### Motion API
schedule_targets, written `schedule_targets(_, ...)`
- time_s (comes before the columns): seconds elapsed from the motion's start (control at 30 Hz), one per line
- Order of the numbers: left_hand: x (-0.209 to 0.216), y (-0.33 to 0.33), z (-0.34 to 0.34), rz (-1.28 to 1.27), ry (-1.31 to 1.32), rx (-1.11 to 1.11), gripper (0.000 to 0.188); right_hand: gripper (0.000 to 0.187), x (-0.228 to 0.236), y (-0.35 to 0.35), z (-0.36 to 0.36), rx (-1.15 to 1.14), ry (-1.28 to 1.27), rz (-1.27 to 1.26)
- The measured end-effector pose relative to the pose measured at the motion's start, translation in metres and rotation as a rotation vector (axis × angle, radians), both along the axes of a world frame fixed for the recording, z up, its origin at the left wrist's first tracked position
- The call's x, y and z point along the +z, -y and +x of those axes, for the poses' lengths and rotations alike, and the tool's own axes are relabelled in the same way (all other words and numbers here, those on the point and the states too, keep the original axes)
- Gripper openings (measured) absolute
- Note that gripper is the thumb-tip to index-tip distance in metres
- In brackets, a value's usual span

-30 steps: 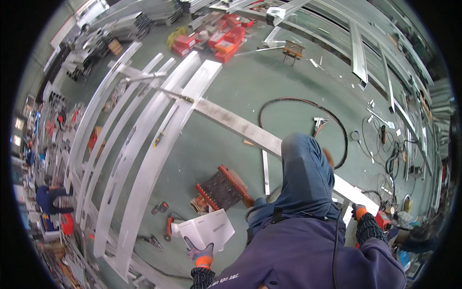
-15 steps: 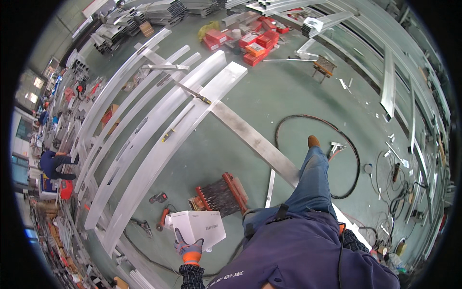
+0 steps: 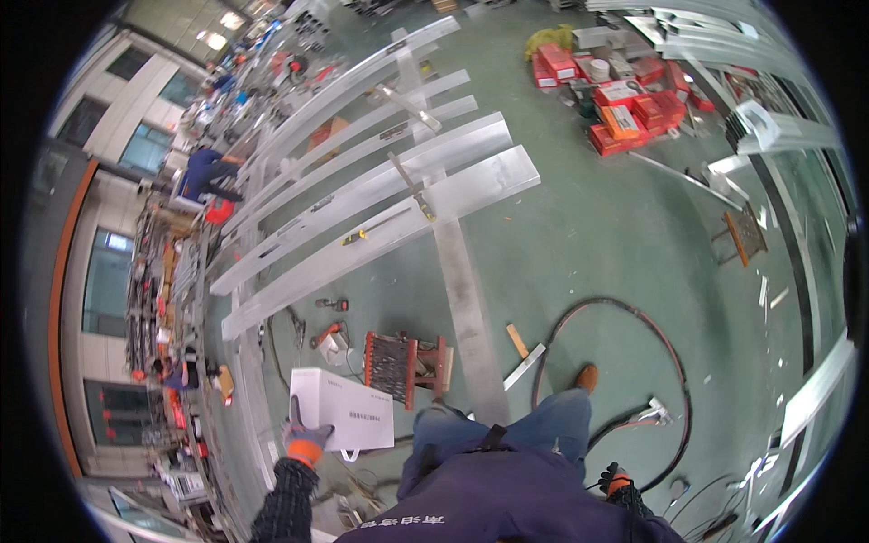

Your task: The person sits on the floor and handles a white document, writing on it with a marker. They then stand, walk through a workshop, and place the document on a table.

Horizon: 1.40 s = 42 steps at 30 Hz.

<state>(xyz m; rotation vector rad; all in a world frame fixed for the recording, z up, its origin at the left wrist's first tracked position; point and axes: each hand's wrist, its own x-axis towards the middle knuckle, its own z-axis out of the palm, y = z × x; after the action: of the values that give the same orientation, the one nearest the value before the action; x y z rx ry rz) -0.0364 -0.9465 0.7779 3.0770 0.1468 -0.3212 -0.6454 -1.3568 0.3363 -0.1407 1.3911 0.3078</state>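
My left hand, in a grey glove with an orange cuff, grips the left side of a white cardboard box. One finger points up along the box's face, and a white strap loop hangs below it. Low on the right, my right hand hangs beside my leg in a similar glove. Its fingers look loosely apart with nothing visible in them. A reddish-brown stool with a dark slatted top stands just beyond the box. Near it lie a cordless tool and an orange-handled angle grinder.
Long silvery profiles lie across supports ahead, with yellow-handled tools on top. A grey beam runs toward my legs. A dark hose loops on the right. Red boxes lie farther off. Another person bends at the far left.
The view has swung, so the profiles and floor items appear shifted. My right hand has come into sight beside my leg. The white box is still in my left hand.
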Motion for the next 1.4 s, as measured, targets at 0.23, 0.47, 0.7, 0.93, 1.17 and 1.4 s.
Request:
schedule_targets(0.23,0.049,0.160,-0.024,-0.149,0.013,-0.084,0.109,0.026,-0.006,0.113,-0.117,0.186,0.025,-0.046)
schedule_targets(0.47,0.033,0.269,0.006,-0.032,0.121,-0.213,0.107,0.027,0.033,0.163,-0.130,0.374,-0.126,-0.171)
schedule_targets(0.7,-0.031,0.341,0.067,0.129,0.109,-0.240,0.113,0.028,0.053,0.191,-0.151,0.594,-0.027,-0.329)
schedule_targets(0.93,-0.011,0.316,0.064,0.009,0.042,-0.195,0.124,0.029,0.069,0.243,-0.169,1.074,0.344,-0.685)
schedule_targets(1.17,-0.005,0.338,0.065,0.007,0.008,-0.158,0.117,0.022,0.064,0.287,-0.081,0.603,0.393,-0.323)
schedule_targets(1.4,0.006,0.387,0.043,0.042,0.050,-0.127,0.109,0.029,0.022,0.347,-0.022,0.218,0.021,-0.435)
